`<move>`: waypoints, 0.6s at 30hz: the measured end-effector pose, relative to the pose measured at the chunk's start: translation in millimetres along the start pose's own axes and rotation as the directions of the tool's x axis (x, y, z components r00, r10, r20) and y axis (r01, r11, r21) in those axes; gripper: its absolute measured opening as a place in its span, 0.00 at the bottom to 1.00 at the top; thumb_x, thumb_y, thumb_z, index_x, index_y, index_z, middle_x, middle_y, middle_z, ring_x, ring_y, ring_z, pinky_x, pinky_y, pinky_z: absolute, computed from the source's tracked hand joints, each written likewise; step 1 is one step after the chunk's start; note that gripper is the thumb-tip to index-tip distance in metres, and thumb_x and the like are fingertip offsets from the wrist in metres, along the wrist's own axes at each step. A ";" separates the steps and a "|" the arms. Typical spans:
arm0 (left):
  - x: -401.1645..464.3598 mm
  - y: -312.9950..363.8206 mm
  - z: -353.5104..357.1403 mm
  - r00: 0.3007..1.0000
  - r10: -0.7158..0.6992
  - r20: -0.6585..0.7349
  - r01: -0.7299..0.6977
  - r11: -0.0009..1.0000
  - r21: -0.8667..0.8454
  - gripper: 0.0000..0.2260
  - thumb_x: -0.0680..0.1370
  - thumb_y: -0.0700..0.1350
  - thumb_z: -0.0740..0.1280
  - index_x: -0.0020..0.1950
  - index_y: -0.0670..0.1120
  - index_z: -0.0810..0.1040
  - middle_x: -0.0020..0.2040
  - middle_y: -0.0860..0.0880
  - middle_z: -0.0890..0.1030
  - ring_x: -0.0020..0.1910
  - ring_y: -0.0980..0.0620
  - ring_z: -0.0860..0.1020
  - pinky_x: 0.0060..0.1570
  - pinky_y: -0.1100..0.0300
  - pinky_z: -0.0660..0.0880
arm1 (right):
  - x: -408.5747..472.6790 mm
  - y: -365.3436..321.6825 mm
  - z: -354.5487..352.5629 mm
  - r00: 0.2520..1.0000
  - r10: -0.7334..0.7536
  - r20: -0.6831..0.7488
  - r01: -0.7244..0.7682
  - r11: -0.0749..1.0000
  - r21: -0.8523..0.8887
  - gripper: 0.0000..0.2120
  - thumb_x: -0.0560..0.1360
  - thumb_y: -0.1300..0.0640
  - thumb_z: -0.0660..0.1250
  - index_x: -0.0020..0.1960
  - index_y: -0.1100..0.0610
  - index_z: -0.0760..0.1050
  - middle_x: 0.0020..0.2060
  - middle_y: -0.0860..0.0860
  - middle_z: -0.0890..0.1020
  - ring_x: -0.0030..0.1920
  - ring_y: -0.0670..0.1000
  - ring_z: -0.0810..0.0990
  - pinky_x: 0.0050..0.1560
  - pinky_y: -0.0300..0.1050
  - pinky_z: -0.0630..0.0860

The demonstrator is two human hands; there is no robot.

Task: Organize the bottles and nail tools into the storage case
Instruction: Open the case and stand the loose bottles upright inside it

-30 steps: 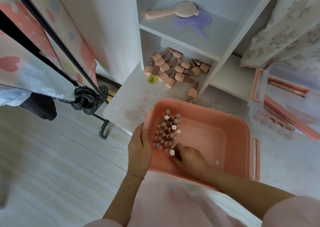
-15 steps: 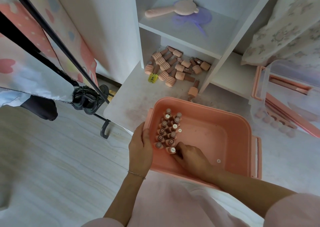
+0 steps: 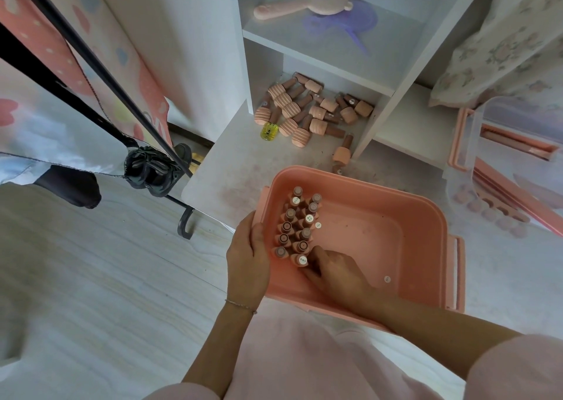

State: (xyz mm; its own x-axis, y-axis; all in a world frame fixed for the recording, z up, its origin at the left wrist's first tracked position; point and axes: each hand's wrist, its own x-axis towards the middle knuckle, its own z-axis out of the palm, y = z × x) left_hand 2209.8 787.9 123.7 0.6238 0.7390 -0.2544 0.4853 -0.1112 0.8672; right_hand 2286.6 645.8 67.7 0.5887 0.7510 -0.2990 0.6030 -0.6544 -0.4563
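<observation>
A pink storage case (image 3: 426,216) sits on my lap and the floor edge. Several pink nail polish bottles (image 3: 297,226) stand upright in two rows along its left wall. My left hand (image 3: 248,258) grips the case's left rim, thumb inside. My right hand (image 3: 333,270) reaches into the case and its curled fingers hold the nearest bottle (image 3: 300,259) at the row's front end. A pile of loose pink bottles (image 3: 310,113) and one yellow bottle (image 3: 269,131) lie on the lower shelf floor. One more bottle (image 3: 342,152) lies just behind the case.
A clear lid tray with pink nail tools (image 3: 502,186) lies at the right. A pink brush (image 3: 304,3) and purple comb (image 3: 344,26) rest on the upper shelf. A black clothes rack leg and wheel (image 3: 152,171) stand at the left. Floral bedding (image 3: 502,43) hangs at upper right.
My right hand stays at the front bottle with only slight finger shifts. The left hand keeps its grip on the rim.
</observation>
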 end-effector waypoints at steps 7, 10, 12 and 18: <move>0.2 -0.2 -0.3 1.000 -0.005 0.008 0.005 1.000 -0.003 0.14 0.81 0.45 0.54 0.65 0.47 0.71 0.54 0.56 0.74 0.53 0.57 0.72 0.49 0.71 0.64 | -0.2 0.6 -2.6 1.000 -0.002 0.006 0.002 1.000 -0.002 0.17 0.77 0.46 0.58 0.52 0.61 0.72 0.48 0.56 0.81 0.49 0.58 0.78 0.45 0.49 0.71; 0.0 -0.5 -0.6 1.000 -0.002 0.008 0.002 1.000 -0.003 0.14 0.81 0.45 0.54 0.65 0.47 0.71 0.54 0.57 0.74 0.53 0.58 0.71 0.49 0.71 0.64 | -0.8 -0.2 -3.3 1.000 -0.015 0.006 0.015 1.000 -0.006 0.17 0.78 0.46 0.58 0.52 0.61 0.72 0.49 0.57 0.81 0.49 0.59 0.78 0.46 0.50 0.71; 0.1 -0.8 -0.8 1.000 -0.004 0.009 0.004 1.000 -0.005 0.14 0.81 0.45 0.54 0.65 0.47 0.71 0.54 0.57 0.74 0.53 0.58 0.71 0.49 0.71 0.64 | -1.3 -0.6 -3.7 1.000 -0.017 0.002 0.017 1.000 -0.013 0.18 0.78 0.46 0.57 0.53 0.60 0.72 0.49 0.56 0.81 0.49 0.59 0.78 0.46 0.50 0.71; -0.7 -0.2 -1.9 1.000 -0.006 0.016 0.006 1.000 -0.027 0.14 0.81 0.45 0.54 0.64 0.48 0.71 0.53 0.57 0.75 0.52 0.58 0.73 0.49 0.68 0.66 | -2.7 0.0 -4.8 0.999 0.000 0.047 0.000 1.000 0.012 0.16 0.77 0.48 0.60 0.54 0.60 0.71 0.49 0.56 0.80 0.50 0.57 0.77 0.47 0.47 0.68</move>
State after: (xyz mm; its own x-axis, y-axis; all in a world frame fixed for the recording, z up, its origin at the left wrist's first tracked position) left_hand 2208.1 788.7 124.5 0.6306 0.7291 -0.2660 0.4724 -0.0887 0.8769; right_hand 2287.6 643.4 72.5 0.5626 0.7544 -0.3383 0.5960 -0.6536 -0.4665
